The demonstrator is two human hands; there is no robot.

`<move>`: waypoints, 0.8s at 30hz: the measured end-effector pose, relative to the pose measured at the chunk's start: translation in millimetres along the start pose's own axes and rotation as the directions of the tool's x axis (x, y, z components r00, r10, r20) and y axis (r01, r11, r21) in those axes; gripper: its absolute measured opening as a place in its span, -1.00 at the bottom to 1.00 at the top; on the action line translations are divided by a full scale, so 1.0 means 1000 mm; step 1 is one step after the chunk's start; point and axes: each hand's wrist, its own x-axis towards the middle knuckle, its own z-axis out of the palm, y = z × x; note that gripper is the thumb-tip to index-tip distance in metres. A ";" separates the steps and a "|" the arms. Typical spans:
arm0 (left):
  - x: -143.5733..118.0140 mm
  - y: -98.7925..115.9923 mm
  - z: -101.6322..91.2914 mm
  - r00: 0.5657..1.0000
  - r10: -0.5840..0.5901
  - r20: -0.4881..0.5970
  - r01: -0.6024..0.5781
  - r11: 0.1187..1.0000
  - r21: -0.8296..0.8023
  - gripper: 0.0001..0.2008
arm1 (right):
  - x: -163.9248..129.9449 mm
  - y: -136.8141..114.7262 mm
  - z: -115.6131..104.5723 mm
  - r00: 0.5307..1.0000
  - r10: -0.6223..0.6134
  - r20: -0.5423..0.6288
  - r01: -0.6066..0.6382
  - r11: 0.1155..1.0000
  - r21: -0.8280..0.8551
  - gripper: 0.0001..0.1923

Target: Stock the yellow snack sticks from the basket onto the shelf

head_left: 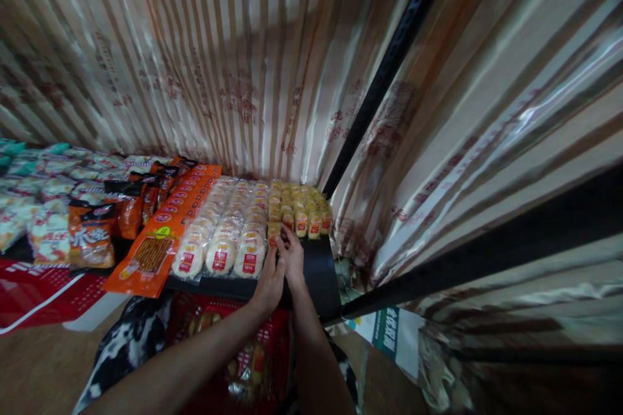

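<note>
A small yellow snack packet stands at the near end of a row on the black shelf. My right hand grips it from the right with bent fingers. From below and to the left, my left hand closes on the packet's lower edge, its fingers partly hidden. Several more yellow packets stand in rows just beyond and right of my hands. Directly left are rows of round white rice crackers in clear wrappers with red labels.
A long orange snack pack lies left of the crackers, beside black-and-orange bags and white bags. Beneath my arms, a red basket holds wrapped snacks. A black post and striped sheeting bound the shelf.
</note>
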 end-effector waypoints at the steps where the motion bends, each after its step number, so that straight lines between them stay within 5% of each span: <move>1: 0.000 0.000 0.000 1.000 -0.005 0.001 0.005 1.000 -0.003 -0.48 | 0.000 -0.001 0.000 1.000 -0.005 0.000 0.005 1.000 -0.001 -0.59; 13: 0.002 -0.005 0.000 0.999 -0.045 0.016 0.045 0.999 0.027 -0.43 | -0.004 -0.011 0.000 0.999 0.028 -0.042 -0.026 0.998 0.055 -0.70; 20: 0.000 -0.005 0.001 1.000 -0.027 -0.013 0.028 1.000 0.011 -0.46 | -0.009 -0.020 -0.004 0.995 0.029 -0.097 -0.052 0.968 -0.247 -0.89; 24: 0.000 0.000 0.001 0.999 -0.031 0.007 0.031 0.999 0.019 -0.45 | -0.011 -0.019 -0.004 0.997 0.053 -0.049 -0.065 0.958 -0.281 -0.92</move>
